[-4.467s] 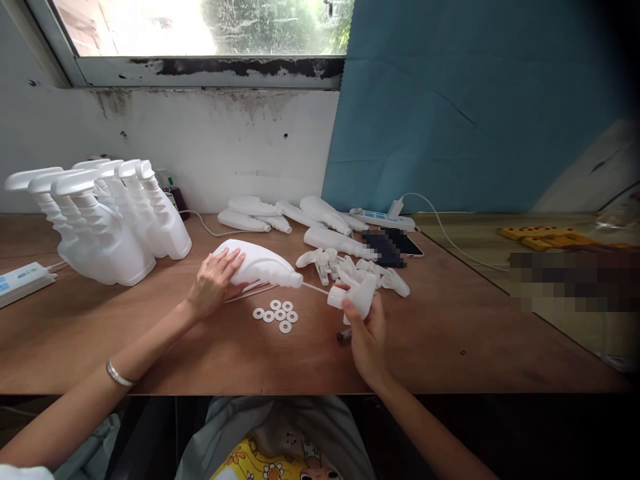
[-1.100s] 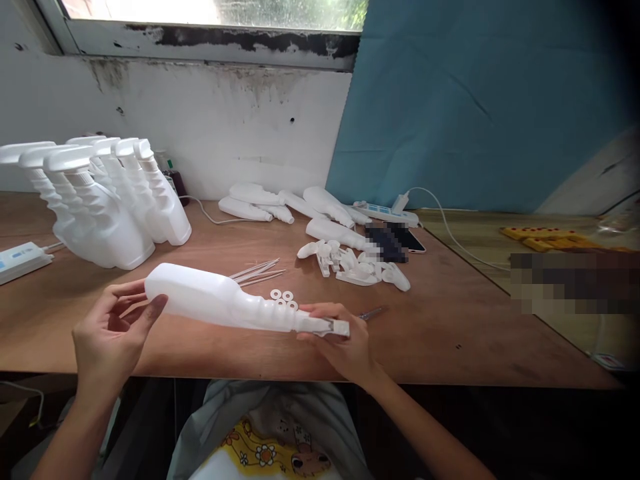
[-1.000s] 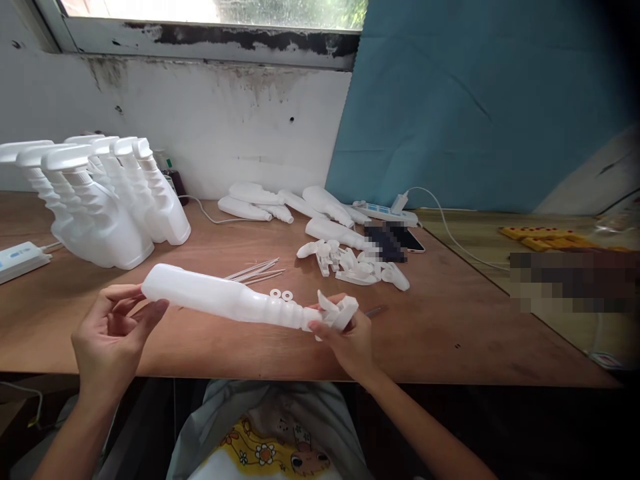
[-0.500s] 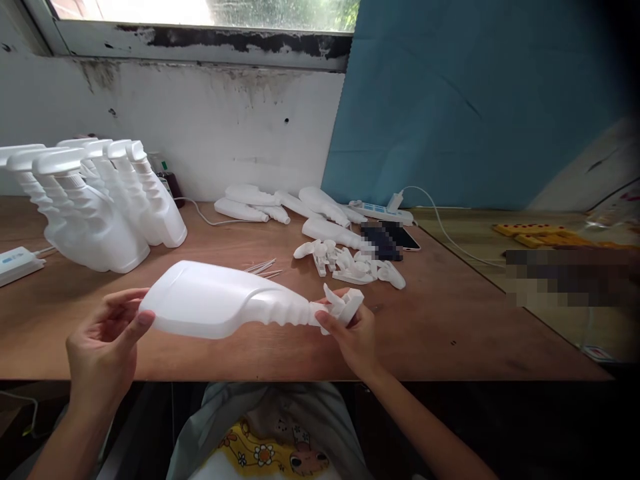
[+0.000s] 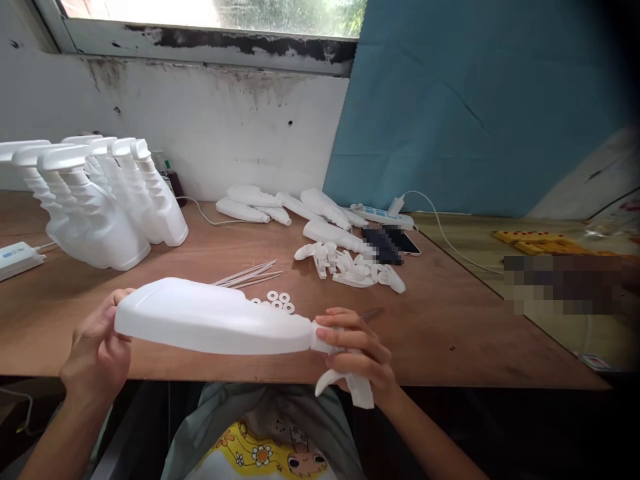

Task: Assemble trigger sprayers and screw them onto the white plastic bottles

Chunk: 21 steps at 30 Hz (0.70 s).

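A white plastic spray bottle [image 5: 210, 320] lies sideways in the air above the table's front edge, its base to the left and its neck to the right. My left hand [image 5: 97, 347] grips the base end, with some fingers hidden behind it. Wrapped round the neck and collar is my right hand [image 5: 360, 350], closed on a white trigger sprayer head [image 5: 357, 387] whose trigger points down and left. Just behind the bottle lie several white washers [image 5: 277, 300] and thin white tubes [image 5: 250, 273], partly covered by it.
Several bottles with sprayer heads [image 5: 110, 207] stand at the left. Bottles without heads [image 5: 250, 200] lie at the back, and a pile of loose trigger heads [image 5: 350, 263] sits in front of them. A power strip [image 5: 383, 215], a phone [image 5: 403, 240] and a white adapter [image 5: 20, 260] are also on the table.
The bottle has rolled about its length and its base has dropped a little to the left. My right hand has turned over with the sprayer head, whose trigger now faces down. The washers have come into sight.
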### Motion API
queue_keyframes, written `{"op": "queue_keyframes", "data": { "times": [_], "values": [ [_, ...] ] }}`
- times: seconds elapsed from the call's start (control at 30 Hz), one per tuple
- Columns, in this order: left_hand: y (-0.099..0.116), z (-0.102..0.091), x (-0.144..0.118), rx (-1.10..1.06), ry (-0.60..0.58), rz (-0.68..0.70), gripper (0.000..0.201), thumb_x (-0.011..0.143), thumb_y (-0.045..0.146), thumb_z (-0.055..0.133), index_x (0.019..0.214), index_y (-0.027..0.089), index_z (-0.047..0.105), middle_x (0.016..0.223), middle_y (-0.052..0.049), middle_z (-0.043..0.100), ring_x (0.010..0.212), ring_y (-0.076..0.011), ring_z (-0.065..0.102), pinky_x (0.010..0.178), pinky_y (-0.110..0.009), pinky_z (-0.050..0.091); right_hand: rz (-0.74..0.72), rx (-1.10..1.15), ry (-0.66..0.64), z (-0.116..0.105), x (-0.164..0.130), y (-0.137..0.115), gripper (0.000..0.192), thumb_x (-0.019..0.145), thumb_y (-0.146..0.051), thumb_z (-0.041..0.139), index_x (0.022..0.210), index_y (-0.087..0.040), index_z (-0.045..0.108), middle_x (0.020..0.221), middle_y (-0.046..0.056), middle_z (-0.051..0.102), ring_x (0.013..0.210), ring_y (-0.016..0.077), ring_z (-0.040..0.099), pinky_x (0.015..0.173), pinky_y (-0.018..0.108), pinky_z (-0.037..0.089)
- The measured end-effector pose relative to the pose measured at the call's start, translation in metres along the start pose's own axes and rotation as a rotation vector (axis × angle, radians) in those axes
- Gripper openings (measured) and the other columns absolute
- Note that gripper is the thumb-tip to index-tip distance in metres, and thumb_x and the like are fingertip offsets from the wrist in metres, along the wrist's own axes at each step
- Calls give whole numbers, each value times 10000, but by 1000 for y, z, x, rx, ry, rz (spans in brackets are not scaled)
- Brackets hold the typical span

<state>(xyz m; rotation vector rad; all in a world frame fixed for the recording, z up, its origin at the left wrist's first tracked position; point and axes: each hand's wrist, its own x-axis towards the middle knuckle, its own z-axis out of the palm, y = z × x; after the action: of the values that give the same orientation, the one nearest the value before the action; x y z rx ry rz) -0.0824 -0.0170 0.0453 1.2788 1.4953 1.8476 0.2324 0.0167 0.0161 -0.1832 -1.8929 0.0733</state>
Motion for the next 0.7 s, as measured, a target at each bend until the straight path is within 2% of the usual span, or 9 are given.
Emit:
{"op": "queue_keyframes", "data": {
  "times": [0.1, 0.17, 0.2, 0.27, 0.37, 0.47, 0.57, 0.63, 0.7],
  "values": [
    [3, -1, 1, -148, -78, -102, 393, 701, 507, 513, 501, 193, 388, 603, -4, 370, 558, -126, 386, 450, -233, 397, 15, 12, -14, 1, 3, -4, 159, 742, -73, 629, 868, -166, 602, 945, 100, 666, 904, 252, 641, 763, 427, 538],
    [0, -1, 2, -224, -89, -158, 319, 658, 445, 578, 532, 186, 441, 655, -8, 425, 609, -124, 431, 464, -206, 408, 113, 68, 17, 4, 2, -6, 234, 709, -90, 672, 910, -178, 591, 950, 93, 671, 856, 238, 652, 742, 409, 542],
    [-1, -2, 2, -249, -88, -162, 256, 630, 384, 610, 558, 185, 466, 708, -12, 469, 654, -127, 465, 487, -195, 424, 210, 104, 39, 6, 1, -7, 273, 692, -102, 693, 925, -190, 581, 947, 82, 674, 835, 228, 657, 723, 388, 545],
    [-3, -2, 2, -300, -90, -117, 161, 561, 249, 641, 628, 196, 505, 865, -20, 548, 778, -154, 526, 550, -197, 461, 497, 157, 96, 9, -1, -7, 294, 685, -134, 712, 924, -212, 560, 911, 55, 681, 792, 206, 661, 667, 328, 544],
    [0, -6, 1, -265, -147, -8, 336, 501, 166, 632, 822, 242, 570, 1101, -55, 569, 953, -252, 548, 616, -275, 511, 907, 230, 153, 12, 0, -8, 231, 699, -212, 712, 857, -211, 543, 823, 30, 681, 715, 181, 648, 595, 270, 514],
    [1, -15, 0, -51, -263, 102, 639, 521, 182, 655, 1144, 269, 540, 1220, -94, 527, 1065, -308, 522, 713, -335, 531, 1060, 332, 135, 11, 4, -8, 259, 668, -298, 733, 814, -199, 543, 797, 31, 676, 667, 176, 622, 569, 269, 492],
    [-7, -23, 0, 322, -368, 284, 852, 567, 226, 686, 1345, 310, 347, 1255, -80, 494, 1110, -289, 505, 807, -338, 516, 1099, 321, 122, 11, 6, -8, 305, 634, -351, 750, 805, -189, 557, 797, 41, 667, 694, 187, 606, 578, 275, 484],
    [-14, -24, 0, 570, -377, 445, 850, 612, 236, 674, 1362, 349, 290, 1237, -69, 474, 1119, -280, 498, 855, -370, 493, 1095, 293, 113, 12, 5, -7, 314, 624, -360, 755, 799, -187, 560, 783, 37, 654, 706, 185, 593, 583, 271, 477],
    [-20, -21, 1, 692, -340, 628, 766, 646, 182, 653, 1313, 383, 336, 1177, -60, 460, 1077, -260, 529, 876, -398, 476, 1113, 271, 102, 15, 4, -6, 318, 619, -353, 758, 797, -186, 554, 748, 23, 640, 655, 163, 567, 552, 255, 458]
  ]
}}
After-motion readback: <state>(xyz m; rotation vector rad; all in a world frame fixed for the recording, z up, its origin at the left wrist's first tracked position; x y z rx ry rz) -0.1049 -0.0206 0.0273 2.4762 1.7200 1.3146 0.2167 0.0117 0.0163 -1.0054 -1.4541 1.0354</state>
